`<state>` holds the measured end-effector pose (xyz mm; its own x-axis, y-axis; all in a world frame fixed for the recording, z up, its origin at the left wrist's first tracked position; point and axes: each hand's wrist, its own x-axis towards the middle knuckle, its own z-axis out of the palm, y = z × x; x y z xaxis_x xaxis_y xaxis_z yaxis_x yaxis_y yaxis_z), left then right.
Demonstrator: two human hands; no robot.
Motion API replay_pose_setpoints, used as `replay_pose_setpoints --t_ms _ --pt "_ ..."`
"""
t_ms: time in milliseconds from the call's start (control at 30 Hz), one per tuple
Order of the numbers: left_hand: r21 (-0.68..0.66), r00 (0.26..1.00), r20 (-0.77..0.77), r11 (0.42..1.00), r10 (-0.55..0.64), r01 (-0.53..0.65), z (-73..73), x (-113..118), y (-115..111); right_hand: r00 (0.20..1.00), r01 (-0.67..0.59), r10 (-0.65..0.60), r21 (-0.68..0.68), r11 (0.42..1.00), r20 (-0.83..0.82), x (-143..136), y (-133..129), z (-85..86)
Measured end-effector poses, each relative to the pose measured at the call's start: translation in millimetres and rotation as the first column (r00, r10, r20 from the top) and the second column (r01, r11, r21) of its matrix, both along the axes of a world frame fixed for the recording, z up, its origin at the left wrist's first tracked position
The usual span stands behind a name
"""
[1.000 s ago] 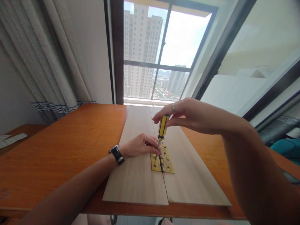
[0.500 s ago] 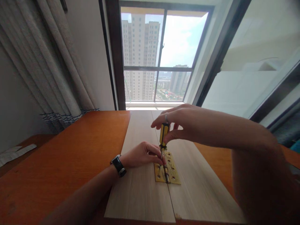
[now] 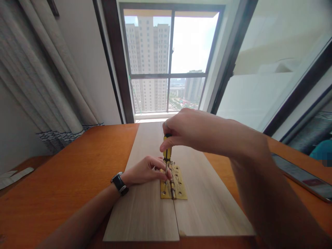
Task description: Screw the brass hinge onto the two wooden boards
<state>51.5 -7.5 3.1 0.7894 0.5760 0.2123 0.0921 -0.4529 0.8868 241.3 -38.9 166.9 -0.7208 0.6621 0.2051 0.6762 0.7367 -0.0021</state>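
Observation:
A brass butterfly-type door hinge point(image 3: 179, 185) lies opened flat across the seam between two pale wooden boards point(image 3: 140, 214). My right hand point(image 3: 186, 129) is closed around the yellow and black handle of a screwdriver point(image 3: 167, 154), which stands nearly upright over the hinge's left leaf. Low on its metal shaft, the thumb and fingers of my left hand point(image 3: 147, 169) pinch together, just above the leaf. A small screw seems to sit at the tip, partly hidden by those fingers. Several holes show in the hinge's leaves.
The boards lie on an orange-brown wooden table point(image 3: 109, 145). A phone point(image 3: 303, 178) rests on it at the right, beyond my right forearm. White strips point(image 3: 15, 178) lie at the far left. Behind the table are a window point(image 3: 168, 74) and a grey curtain point(image 3: 44, 69).
My right fingers have gone from loosely spread to wrapped around the screwdriver handle. The view has shifted right, bringing the phone into sight. My left hand keeps its pinch by the shaft.

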Motion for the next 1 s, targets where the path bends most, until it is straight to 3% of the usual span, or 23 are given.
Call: replay_pose_setpoints --t_ms 267,500,767,1000 --pt "0.004 1.000 -0.014 1.000 0.007 -0.007 -4.6 -1 2 0.973 -0.223 0.221 -0.022 0.975 -0.066 5 -9 8.0" --pt "-0.002 1.000 -0.022 1.000 0.008 -0.008 -2.7 0 1 0.992 -0.123 0.123 0.013 0.992 -0.014 2 1 3.5" --pt "0.012 0.999 -0.036 1.000 -0.003 0.003 -2.4 -1 0 0.967 -0.244 0.246 0.037 0.969 -0.070 9 0 4.4" --pt "-0.006 0.997 -0.039 0.998 0.065 -0.066 -5.1 -2 1 0.982 -0.184 0.186 0.047 0.982 -0.031 10 5 4.6"
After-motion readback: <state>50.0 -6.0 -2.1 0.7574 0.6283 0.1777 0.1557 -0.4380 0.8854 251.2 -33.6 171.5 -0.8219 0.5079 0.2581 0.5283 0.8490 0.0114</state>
